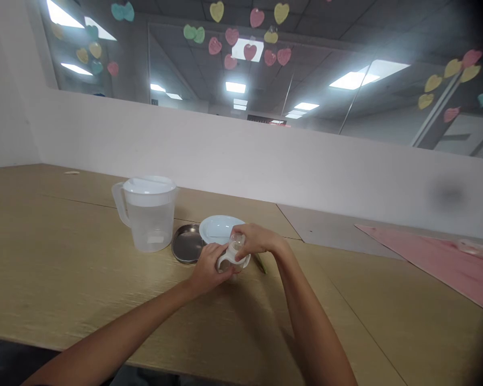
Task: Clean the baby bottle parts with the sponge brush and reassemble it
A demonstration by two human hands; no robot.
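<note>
Left hand point(209, 272) curled round clear white-handled bottle point(231, 255); right hand point(256, 238) clasping its top; bowl point(217, 226) just beyond hands.

Head camera: worn by the person, above and behind the left hand point(210, 269) and right hand point(255, 239).
Facing: forward and down, across the tabletop point(104, 279) to the wall point(225, 150) and window point(209, 80) beyond the hands.
Nearness: forearms point(309, 305) closest, hands mid-distance, window farthest.
</note>
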